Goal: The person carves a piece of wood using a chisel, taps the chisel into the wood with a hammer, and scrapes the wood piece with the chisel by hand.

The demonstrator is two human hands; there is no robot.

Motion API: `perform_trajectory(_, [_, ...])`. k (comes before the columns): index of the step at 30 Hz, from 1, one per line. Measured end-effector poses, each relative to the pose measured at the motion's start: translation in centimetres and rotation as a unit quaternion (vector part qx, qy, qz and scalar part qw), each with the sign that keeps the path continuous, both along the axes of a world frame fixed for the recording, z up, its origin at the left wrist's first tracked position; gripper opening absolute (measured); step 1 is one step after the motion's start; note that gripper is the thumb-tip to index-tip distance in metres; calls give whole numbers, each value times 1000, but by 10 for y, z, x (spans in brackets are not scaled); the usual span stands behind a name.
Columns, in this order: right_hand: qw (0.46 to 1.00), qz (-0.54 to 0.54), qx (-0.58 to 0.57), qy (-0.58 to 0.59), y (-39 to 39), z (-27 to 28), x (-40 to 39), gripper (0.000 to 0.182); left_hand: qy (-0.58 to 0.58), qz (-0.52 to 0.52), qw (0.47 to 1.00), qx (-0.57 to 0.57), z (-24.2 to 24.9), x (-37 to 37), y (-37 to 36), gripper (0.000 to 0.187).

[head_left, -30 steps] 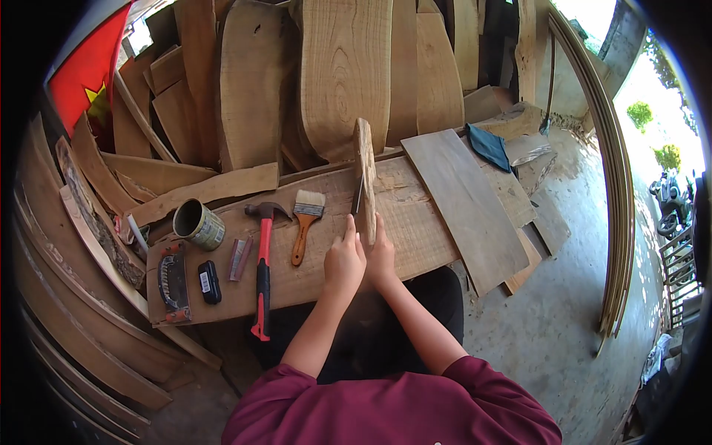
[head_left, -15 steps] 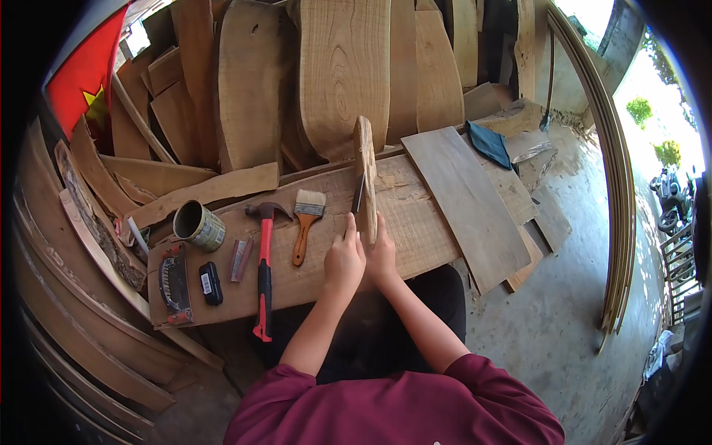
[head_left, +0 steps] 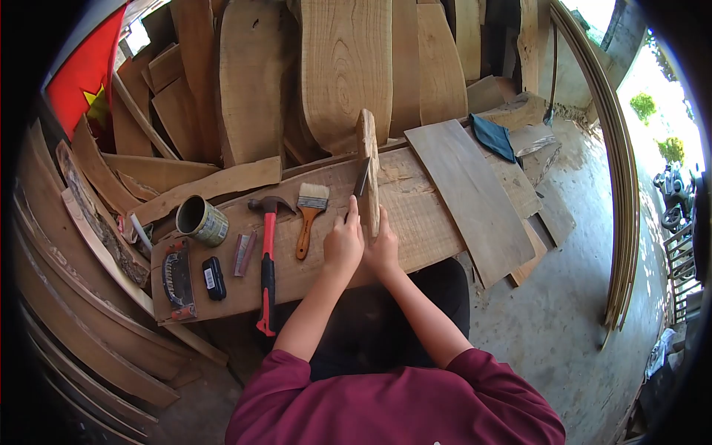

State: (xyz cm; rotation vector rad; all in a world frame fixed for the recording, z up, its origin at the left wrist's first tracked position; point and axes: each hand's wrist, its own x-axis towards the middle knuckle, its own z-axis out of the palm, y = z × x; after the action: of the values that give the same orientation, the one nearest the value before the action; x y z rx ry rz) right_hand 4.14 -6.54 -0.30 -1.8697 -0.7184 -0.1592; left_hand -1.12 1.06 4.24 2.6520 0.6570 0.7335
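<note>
Wood piece (head_left: 368, 137), narrow and rough along its pale edge, is held up over the counter (head_left: 419, 222) and seen almost edge-on, its long axis running near to far with the far end leaning a little left. Its near end sits between the two hands. The right hand (head_left: 382, 248) lies against the right side of that end, its fingers closed about it. The left hand (head_left: 343, 245) is just left of the wood, its fingers curled round a dark flat blade (head_left: 363, 176), one finger stretched along it; how the grip closes underneath is hidden. The blade lies beyond the left fingers, between them and the wood's left face, slanting far and slightly right, so the left hand is the nearer to it; whether its edge touches the wood I cannot tell. Left of both hands on the counter lie a brush (head_left: 308, 220) and, farther left, a hammer (head_left: 268, 267)
</note>
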Motion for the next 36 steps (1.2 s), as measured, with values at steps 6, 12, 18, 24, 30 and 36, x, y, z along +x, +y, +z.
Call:
perform_trajectory(6, [1000,-1,-12,-29,-1,0,1,63,15,-14,1000,11,7,32,30,49])
perform_trajectory(12, [1000,-6,1,1,1,-6,2,64,-5,-9,1000,12,-6,2,8,47])
perform_trajectory(18, [1000,8,-10,-12,0,-2,2,67,16,0,1000,7,0,21,21,49])
perform_trajectory(24, [1000,-1,5,-2,0,-2,1,68,34,-10,999,15,4,27,27,52])
perform_trajectory(30, [1000,1,2,9,-1,-2,3,68,52,-12,998,16,0,-5,8,53])
perform_trajectory(36, [1000,-4,10,-5,1,2,1,67,17,-26,999,33,0,37,41,50])
